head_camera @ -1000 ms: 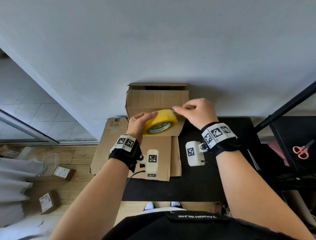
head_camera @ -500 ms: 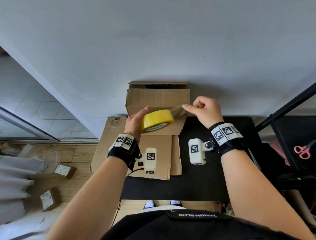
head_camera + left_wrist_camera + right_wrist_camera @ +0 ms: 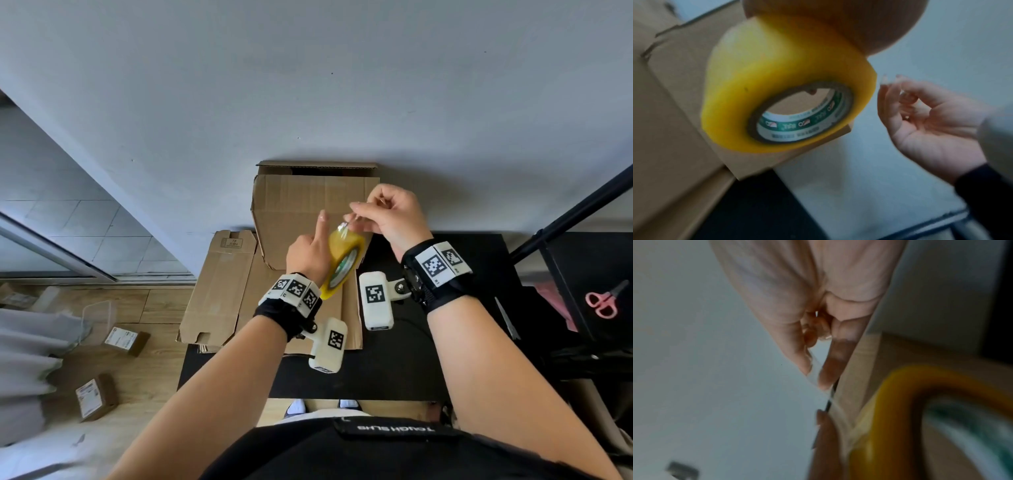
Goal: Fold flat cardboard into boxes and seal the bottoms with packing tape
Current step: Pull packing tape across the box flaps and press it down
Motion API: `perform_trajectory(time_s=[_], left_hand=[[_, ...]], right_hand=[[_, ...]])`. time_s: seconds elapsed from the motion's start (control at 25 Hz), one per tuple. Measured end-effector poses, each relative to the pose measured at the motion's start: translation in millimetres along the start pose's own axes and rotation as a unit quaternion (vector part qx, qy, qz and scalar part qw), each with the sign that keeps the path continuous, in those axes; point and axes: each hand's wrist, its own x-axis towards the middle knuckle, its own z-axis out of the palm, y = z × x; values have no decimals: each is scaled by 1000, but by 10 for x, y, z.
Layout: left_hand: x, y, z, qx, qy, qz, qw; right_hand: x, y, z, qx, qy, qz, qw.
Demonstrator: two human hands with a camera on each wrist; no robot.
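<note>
The left hand [image 3: 308,251] grips a yellow roll of packing tape [image 3: 344,263] held on edge above the black table [image 3: 394,370], forefinger pointing up. Just right, the right hand [image 3: 390,216] pinches the clear free tape end [image 3: 346,226] between thumb and forefinger. Behind stands a folded brown cardboard box [image 3: 294,209]; flat cardboard sheets [image 3: 219,291] lie to the left.

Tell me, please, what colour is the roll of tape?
Yellow, with a green-and-white printed label inside its core; the tape roll shows best in the left wrist view.
</note>
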Motion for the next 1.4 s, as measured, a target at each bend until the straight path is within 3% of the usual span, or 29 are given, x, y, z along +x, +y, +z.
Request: perform_trajectory(time_s=[0.08,0.2,0.52,0.76,0.84,1.04,1.24,1.32,1.4], left_hand=[[23,-34,-70,-9,31,8,999],[104,-187,-193,-18,4,22,1000],[185,-425,-98,13,-98,109,989],[214,-626,23,154,-151,107,971],[222,-677,58,173,-170,107,964],[193,-828,64,174,-238,109,949],[217,-894,148,220,-254,82,938],[221,-738,105,245,-238,89,936],[192,-525,26,192,-149,115,963]], right_hand=[[10,55,-189,-38,70,-7,997],[35,174,-466,-53,173,-2,983],[59,288,-598,-112,298,-38,947],[89,298,-459,-232,180,-109,950],[63,333,-470,-305,147,-132,931],[65,383,-586,-332,216,-146,907],[92,228,-248,-367,67,-196,907],[93,170,-150,-366,31,-207,907],[65,114,-90,-371,-3,-216,903]])
